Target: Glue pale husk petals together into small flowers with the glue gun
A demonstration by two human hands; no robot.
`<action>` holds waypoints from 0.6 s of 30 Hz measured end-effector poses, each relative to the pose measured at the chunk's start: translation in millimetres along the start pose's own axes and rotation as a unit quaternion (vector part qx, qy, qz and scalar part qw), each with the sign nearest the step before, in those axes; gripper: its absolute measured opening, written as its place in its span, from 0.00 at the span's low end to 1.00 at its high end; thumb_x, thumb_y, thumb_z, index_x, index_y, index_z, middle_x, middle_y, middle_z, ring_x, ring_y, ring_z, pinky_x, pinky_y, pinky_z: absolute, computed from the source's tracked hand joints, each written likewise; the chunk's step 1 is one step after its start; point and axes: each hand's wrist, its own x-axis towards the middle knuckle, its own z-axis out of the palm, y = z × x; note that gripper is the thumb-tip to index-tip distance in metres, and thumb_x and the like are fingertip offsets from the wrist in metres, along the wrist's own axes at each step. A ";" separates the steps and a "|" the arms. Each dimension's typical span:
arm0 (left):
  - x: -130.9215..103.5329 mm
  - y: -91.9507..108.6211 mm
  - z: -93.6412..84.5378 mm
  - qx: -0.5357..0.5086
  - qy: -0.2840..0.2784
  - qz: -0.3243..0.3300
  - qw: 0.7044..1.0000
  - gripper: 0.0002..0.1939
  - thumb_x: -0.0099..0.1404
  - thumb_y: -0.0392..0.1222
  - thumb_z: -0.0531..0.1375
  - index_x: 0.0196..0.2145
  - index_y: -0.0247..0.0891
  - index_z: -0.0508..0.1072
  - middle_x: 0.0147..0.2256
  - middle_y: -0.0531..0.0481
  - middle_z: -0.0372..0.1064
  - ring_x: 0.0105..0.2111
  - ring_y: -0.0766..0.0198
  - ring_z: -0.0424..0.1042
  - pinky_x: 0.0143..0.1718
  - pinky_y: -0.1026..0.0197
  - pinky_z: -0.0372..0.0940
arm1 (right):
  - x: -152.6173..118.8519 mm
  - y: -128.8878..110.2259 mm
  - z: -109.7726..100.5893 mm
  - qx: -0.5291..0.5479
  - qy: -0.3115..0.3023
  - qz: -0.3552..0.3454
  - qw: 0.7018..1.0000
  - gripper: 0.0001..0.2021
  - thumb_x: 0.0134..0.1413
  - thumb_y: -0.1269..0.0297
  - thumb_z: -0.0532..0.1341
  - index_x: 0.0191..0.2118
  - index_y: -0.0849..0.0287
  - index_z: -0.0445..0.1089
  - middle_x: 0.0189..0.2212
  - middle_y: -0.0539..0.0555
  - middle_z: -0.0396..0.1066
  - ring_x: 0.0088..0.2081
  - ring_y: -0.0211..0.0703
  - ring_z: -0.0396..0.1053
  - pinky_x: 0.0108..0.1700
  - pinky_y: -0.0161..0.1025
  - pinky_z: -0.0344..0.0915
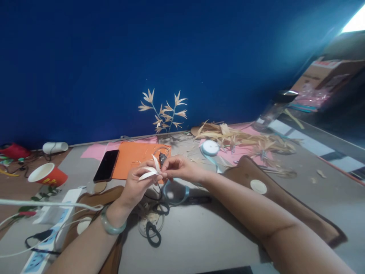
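Note:
Between my two hands is a small flower of pale petals (148, 173), held above the table near the orange sheet. My left hand (139, 180) is closed round its base, with the petals pointing up and to the left. The fingertips of my right hand (178, 167) are pinched together at the flower's base, touching the left fingertips. Black-handled scissors (153, 234) lie below the hands. Behind them stand dried-leaf flowers on stems (164, 112). A roll of light blue ribbon (210, 147) sits to the right of the hands.
A phone (106, 166) lies on the left edge of the orange sheet (127, 152). Farther left are a paper cup (48, 175) and a power strip (54, 228) with cables. Dried husks (228, 135) are piled at the back right, near a clear bottle (270, 112). A brown pad (273, 198) lies under my right forearm.

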 end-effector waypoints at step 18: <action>-3.9 2.8 4.1 0.148 0.050 0.089 0.984 0.05 0.59 0.37 0.64 0.26 0.37 0.76 0.26 0.50 0.74 0.28 0.65 0.72 0.32 0.63 0.66 | -11.0 -18.8 21.7 -0.176 0.146 -0.119 0.966 0.09 0.56 0.60 0.63 0.34 0.61 0.74 0.29 0.54 0.74 0.33 0.38 0.71 0.35 0.36 0.65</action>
